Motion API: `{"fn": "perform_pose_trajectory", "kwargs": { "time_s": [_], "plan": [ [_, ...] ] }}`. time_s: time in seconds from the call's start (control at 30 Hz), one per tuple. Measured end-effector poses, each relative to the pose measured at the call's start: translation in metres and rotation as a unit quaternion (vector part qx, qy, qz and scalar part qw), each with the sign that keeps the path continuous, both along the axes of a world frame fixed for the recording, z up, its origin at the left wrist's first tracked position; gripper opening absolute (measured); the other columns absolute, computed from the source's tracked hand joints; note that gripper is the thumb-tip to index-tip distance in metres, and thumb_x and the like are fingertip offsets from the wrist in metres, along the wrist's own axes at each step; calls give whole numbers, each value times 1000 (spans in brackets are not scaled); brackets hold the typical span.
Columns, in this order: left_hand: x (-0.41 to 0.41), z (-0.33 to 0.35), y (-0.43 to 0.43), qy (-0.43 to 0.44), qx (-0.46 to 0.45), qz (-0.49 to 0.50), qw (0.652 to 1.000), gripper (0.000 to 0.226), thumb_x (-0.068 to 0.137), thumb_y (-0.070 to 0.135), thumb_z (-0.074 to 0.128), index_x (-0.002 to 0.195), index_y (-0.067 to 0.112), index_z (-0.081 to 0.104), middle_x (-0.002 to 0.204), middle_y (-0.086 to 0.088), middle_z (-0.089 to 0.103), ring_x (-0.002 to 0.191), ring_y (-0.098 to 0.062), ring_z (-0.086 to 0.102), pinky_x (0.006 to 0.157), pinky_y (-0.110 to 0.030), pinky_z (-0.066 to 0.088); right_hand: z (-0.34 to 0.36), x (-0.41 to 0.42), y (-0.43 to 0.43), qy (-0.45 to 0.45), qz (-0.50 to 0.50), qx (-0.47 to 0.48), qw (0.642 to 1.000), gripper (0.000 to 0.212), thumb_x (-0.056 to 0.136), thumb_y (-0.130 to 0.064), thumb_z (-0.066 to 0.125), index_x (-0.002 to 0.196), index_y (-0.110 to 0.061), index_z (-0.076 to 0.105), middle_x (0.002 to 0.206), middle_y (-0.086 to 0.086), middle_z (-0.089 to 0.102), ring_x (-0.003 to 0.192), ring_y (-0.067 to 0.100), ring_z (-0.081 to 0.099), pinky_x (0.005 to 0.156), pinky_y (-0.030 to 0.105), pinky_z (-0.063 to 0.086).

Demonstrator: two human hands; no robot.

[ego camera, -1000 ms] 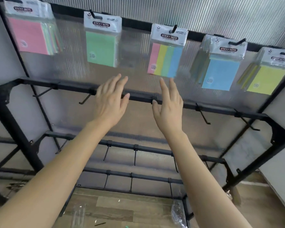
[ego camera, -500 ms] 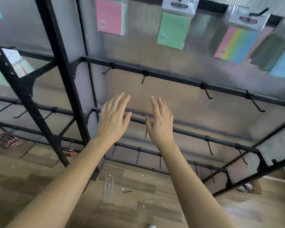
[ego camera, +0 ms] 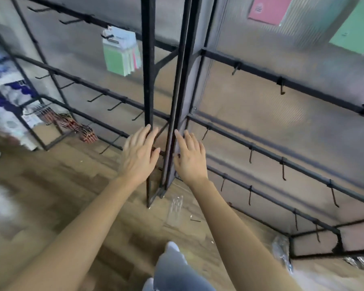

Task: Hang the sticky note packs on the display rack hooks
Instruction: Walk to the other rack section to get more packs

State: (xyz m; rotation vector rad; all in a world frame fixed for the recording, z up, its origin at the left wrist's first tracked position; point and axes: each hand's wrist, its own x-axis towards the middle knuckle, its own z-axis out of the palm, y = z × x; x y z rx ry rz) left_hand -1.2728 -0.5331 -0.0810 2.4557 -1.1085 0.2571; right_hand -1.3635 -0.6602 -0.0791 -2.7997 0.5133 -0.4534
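The person stands before the black display rack [ego camera: 303,87], both arms stretched forward; the left hand [ego camera: 140,156] is flat with straight fingers and holds nothing; the right hand [ego camera: 190,159] is the same, spread and without any pack. Both hands are in front of the two upright posts [ego camera: 148,80] in the middle (whether they touch them, I cannot tell). A green sticky note pack [ego camera: 122,52] hangs on a hook [ego camera: 106,36] of the left section; a pink pack [ego camera: 269,9] and a second green pack [ego camera: 353,36] are at the upper right, well apart from the hands; a clear plastic wrapper [ego camera: 176,211] lies on the wooden floor [ego camera: 61,185] near the foot of the posts.
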Motion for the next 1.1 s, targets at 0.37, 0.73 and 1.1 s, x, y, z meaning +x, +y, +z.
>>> {"fn": "perform_pose_trajectory", "kwargs": {
  "time_s": [0.37,0.73,1.1],
  "plan": [
    [100,-24,92,53,26,125,990,53,97,32,40,145,14,26,151,-8,26,139,-23,21,112,-39,17,-28,134,76,19,168,-5,986,59,93,-18,46,147,-17,22,152,9,25,143,26,14,116,38,4],
    [252,13,86,9,12,124,992,54,97,32,39,145,14,25,149,-9,29,135,-27,29,108,-41,23,1,290,81,-10,110,-37,993,65,91,-20,47,148,-19,15,155,7,18,144,25,6,115,39,-1],
    [312,4,50,14,-21,7,1000,53,95,26,45,143,11,30,151,-11,26,136,-29,25,110,-41,16,-6,318,64,-24,-28,-25,999,65,92,-19,47,148,-17,14,155,11,14,144,28,5,117,43,2]
  ]
}}
